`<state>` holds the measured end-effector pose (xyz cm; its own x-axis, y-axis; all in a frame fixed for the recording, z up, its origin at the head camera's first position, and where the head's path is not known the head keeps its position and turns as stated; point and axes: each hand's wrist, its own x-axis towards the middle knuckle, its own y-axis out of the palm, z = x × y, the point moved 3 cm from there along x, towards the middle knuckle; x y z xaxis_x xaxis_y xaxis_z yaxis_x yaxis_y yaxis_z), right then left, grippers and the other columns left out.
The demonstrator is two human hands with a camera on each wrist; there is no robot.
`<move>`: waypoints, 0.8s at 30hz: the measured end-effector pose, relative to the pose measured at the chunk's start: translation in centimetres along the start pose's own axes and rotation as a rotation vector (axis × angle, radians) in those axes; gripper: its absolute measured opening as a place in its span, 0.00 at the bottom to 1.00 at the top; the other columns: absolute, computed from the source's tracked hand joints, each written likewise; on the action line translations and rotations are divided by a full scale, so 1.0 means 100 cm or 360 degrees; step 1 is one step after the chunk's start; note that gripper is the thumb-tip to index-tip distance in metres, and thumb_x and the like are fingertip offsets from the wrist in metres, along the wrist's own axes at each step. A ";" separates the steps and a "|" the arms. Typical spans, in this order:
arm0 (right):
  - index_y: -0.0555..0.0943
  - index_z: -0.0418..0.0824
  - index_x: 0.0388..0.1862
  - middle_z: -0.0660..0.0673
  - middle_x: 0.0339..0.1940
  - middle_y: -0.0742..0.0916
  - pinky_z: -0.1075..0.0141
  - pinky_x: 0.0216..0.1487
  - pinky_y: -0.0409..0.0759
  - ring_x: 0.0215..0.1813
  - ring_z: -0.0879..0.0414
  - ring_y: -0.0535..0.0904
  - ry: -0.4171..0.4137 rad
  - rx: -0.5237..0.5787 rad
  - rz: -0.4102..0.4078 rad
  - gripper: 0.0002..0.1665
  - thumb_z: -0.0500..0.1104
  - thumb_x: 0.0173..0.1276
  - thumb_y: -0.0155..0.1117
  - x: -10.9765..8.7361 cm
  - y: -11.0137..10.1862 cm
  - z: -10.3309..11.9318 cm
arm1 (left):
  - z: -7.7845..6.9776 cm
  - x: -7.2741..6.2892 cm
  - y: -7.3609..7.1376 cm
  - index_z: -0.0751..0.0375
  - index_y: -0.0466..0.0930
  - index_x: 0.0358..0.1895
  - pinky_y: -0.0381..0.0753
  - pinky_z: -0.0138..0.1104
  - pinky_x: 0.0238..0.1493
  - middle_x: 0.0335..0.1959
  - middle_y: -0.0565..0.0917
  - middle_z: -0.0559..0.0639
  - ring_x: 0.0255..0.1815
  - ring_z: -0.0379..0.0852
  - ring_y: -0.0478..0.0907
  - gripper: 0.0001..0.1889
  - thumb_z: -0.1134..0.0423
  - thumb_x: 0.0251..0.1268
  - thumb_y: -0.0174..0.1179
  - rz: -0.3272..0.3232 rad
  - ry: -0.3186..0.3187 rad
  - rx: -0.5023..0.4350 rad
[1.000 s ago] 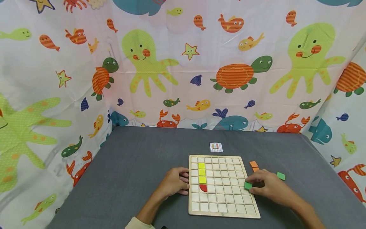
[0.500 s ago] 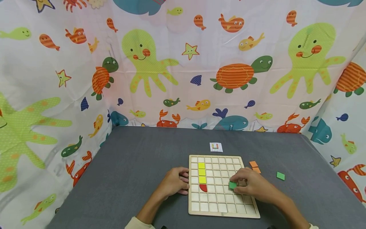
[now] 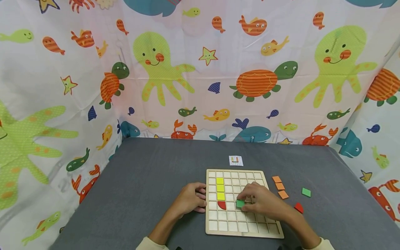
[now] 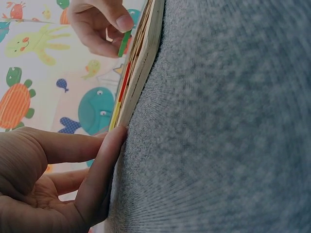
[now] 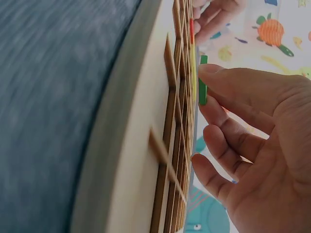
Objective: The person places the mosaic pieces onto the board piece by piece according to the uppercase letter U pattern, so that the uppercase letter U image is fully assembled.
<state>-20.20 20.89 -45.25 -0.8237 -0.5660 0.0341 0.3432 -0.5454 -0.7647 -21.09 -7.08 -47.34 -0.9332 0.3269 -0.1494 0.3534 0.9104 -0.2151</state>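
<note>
A wooden grid board (image 3: 222, 226) lies on the table. My left hand (image 3: 191, 199) touches its left edge with fingers and thumb, which the left wrist view shows against the board's side. My right hand (image 3: 262, 200) pinches a square green tile (image 3: 240, 203) between thumb and index finger, over the board's middle. In the right wrist view this green tile (image 5: 203, 80) is just above the grid, other fingers loosely bent. Yellow square tiles (image 3: 220, 188) form a column in the grid, with a red quarter-round tile (image 3: 222, 205) directly below them.
Behind the board lies a small card (image 3: 235, 160) printed with a coloured pattern on a grid. Orange tiles (image 3: 280, 186), another green tile (image 3: 306, 192) and a red piece (image 3: 299, 207) lie to the board's right. A sea-animal curtain (image 3: 203, 83) surrounds the grey table (image 3: 156, 166).
My right hand has carried the green tile leftward from the board's right edge to its middle, uncovering an orange tile and the red piece. My left hand has stayed at the board's left edge.
</note>
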 end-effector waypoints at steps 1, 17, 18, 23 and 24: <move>0.90 0.53 0.50 0.59 0.48 0.87 0.63 0.49 0.82 0.52 0.60 0.77 -0.0001 -0.0006 0.0008 0.13 0.52 0.68 0.77 0.002 0.001 0.001 | 0.000 0.000 0.000 0.76 0.75 0.68 0.94 0.41 0.31 0.52 0.80 0.63 0.44 0.49 0.83 0.33 0.84 0.55 0.68 0.0001 0.0005 0.0000; 0.92 0.51 0.49 0.59 0.47 0.88 0.60 0.53 0.83 0.52 0.60 0.78 -0.0041 -0.0087 0.0032 0.13 0.45 0.65 0.80 0.019 0.012 0.015 | -0.001 0.000 0.000 0.75 0.75 0.69 0.94 0.41 0.31 0.52 0.80 0.62 0.45 0.50 0.83 0.33 0.83 0.55 0.68 0.0003 0.0010 0.0000; 0.92 0.51 0.49 0.59 0.47 0.88 0.60 0.53 0.83 0.52 0.60 0.78 -0.0045 -0.0095 0.0032 0.14 0.45 0.64 0.80 0.019 0.012 0.015 | -0.001 0.000 0.000 0.75 0.75 0.69 0.94 0.41 0.31 0.52 0.80 0.62 0.45 0.50 0.83 0.33 0.83 0.55 0.68 0.0003 0.0013 -0.0003; 0.92 0.51 0.49 0.59 0.48 0.88 0.59 0.54 0.83 0.53 0.60 0.78 -0.0047 -0.0101 0.0019 0.14 0.46 0.65 0.80 0.017 0.010 0.014 | -0.002 -0.001 0.000 0.75 0.75 0.69 0.94 0.40 0.31 0.51 0.79 0.62 0.44 0.49 0.83 0.33 0.83 0.55 0.68 0.0005 0.0003 0.0013; 0.92 0.51 0.49 0.59 0.48 0.88 0.59 0.55 0.84 0.54 0.60 0.78 -0.0042 -0.0091 0.0017 0.14 0.46 0.65 0.80 0.016 0.010 0.014 | -0.002 -0.001 0.000 0.75 0.75 0.69 0.94 0.40 0.32 0.51 0.79 0.62 0.44 0.49 0.83 0.33 0.83 0.56 0.68 0.0005 0.0001 0.0017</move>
<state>-20.53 18.60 -45.08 -0.8075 -0.5883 0.0419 0.3250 -0.5032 -0.8007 -21.01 -7.11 -47.14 -0.9321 0.3298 -0.1497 0.3569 0.9067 -0.2249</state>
